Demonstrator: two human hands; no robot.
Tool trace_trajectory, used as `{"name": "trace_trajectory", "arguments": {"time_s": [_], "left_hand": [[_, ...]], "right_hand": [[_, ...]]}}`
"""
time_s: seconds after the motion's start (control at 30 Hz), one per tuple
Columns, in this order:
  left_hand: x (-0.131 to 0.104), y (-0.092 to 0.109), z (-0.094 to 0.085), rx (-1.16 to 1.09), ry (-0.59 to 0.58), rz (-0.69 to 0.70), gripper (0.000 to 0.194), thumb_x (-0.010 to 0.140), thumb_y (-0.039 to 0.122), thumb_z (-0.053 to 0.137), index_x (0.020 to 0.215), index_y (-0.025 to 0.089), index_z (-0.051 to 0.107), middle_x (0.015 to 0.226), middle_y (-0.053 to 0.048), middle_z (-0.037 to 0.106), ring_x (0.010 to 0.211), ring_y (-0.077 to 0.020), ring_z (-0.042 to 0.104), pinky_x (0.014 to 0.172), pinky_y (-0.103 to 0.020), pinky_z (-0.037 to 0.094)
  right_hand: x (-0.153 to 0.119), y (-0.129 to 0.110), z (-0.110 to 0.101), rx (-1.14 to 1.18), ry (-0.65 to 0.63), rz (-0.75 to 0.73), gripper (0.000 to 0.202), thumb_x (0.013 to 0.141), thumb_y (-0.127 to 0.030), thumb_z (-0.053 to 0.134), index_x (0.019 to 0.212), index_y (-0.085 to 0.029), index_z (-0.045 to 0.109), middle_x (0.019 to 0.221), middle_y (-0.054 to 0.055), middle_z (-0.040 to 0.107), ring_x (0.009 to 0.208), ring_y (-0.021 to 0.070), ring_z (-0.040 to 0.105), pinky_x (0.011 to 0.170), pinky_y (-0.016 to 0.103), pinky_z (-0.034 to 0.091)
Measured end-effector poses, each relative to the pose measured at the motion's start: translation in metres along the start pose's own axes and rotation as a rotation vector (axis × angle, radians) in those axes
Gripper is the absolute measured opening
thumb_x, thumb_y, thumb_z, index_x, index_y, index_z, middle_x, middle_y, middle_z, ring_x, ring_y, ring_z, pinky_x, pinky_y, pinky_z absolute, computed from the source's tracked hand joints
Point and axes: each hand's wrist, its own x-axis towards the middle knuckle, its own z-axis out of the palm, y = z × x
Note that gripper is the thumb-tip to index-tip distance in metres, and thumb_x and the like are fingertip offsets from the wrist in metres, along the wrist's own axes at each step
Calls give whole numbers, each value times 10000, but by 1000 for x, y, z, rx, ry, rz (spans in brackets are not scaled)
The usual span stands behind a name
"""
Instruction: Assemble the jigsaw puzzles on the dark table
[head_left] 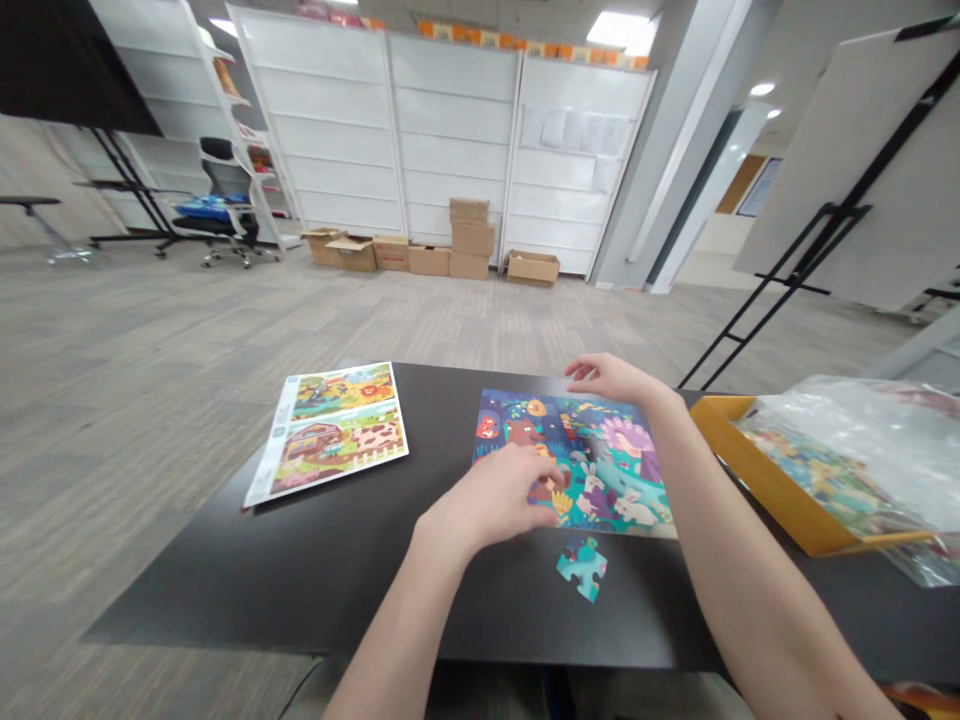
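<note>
A colourful jigsaw puzzle (634, 450) with rabbits and other animals lies on the black table. My left hand (514, 490) rests over its left part, thumb and curved fingers apart, with nothing visible between them. At the far edge of the puzzle is my right hand (604, 378), its fingers loosely bent and spread, holding nothing I can see. A dark patch shows near the puzzle's middle; whether it is a gap or printed picture I cannot tell. Closer to me, apart from the puzzle, lies a loose teal puzzle piece (583, 570), possibly joined pieces.
On the left of the black table (315, 570) lies a picture sheet (337, 435) with farm and animal scenes. To the right stands a yellow box (787, 490) holding puzzle pieces and a clear plastic bag (870, 440). Cardboard boxes (471, 240) line the far shelves.
</note>
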Motion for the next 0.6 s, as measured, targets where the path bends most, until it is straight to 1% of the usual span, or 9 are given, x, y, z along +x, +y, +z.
{"name": "trace_trajectory", "arguments": {"time_s": [0.03, 0.1, 0.2, 0.27, 0.33, 0.43, 0.53, 0.6], "left_hand": [[0, 4, 2, -42, -63, 34, 340, 798, 364, 779, 1112, 251, 712, 1099, -35, 727, 1030, -243, 668, 868, -312, 503], [0, 10, 8, -75, -176, 42, 397, 724, 388, 837, 1084, 261, 730, 1022, -23, 745, 947, -243, 690, 774, -296, 498], [1, 18, 18, -69, -264, -12, 457, 645, 356, 878, 1070, 261, 739, 931, -16, 746, 837, -229, 695, 665, -278, 462], [2, 23, 22, -47, -268, -33, 459, 632, 326, 878, 1064, 266, 737, 902, -9, 742, 816, -223, 692, 630, -269, 439], [3, 27, 22, -24, -270, -43, 431, 631, 307, 874, 1037, 271, 734, 869, 3, 734, 802, -216, 689, 613, -261, 423], [1, 32, 19, -8, -291, -70, 419, 617, 313, 883, 1002, 264, 724, 844, 13, 724, 776, -205, 680, 593, -255, 406], [-1, 33, 18, -15, -282, -69, 434, 620, 332, 884, 1014, 260, 715, 847, 17, 722, 765, -196, 672, 582, -255, 388], [-3, 31, 20, -24, -280, -57, 405, 632, 334, 878, 993, 257, 713, 831, 20, 716, 747, -190, 662, 569, -258, 367]], "right_hand": [[-5, -7, -3, 0, 25, -27, 348, 763, -383, 776, 1035, -171, 728, 941, 77, 735, 709, 157, 624, 653, 269, 492], [-18, -20, -4, -13, 58, -57, 296, 800, -393, 732, 1000, -175, 733, 876, 65, 733, 705, 161, 621, 648, 268, 480], [-39, -30, 2, -32, 87, -71, 252, 811, -393, 700, 940, -181, 743, 791, 46, 720, 700, 166, 611, 651, 273, 467], [-53, -32, 7, -23, 89, -79, 249, 806, -399, 695, 921, -185, 746, 776, 39, 717, 693, 162, 600, 650, 275, 463], [-65, -31, 13, 27, 62, -92, 274, 807, -430, 687, 921, -187, 742, 792, 37, 722, 692, 159, 598, 649, 279, 466], [-78, -27, 20, 195, 30, -121, 367, 810, -521, 670, 930, -179, 728, 831, 49, 728, 722, 171, 623, 679, 298, 489], [-84, -19, 25, 364, 128, -94, 475, 773, -628, 670, 890, -168, 703, 803, 58, 717, 739, 187, 638, 709, 319, 506], [-86, -11, 25, 409, 205, -60, 514, 741, -667, 685, 862, -167, 689, 783, 61, 710, 735, 192, 635, 709, 323, 507]]}}
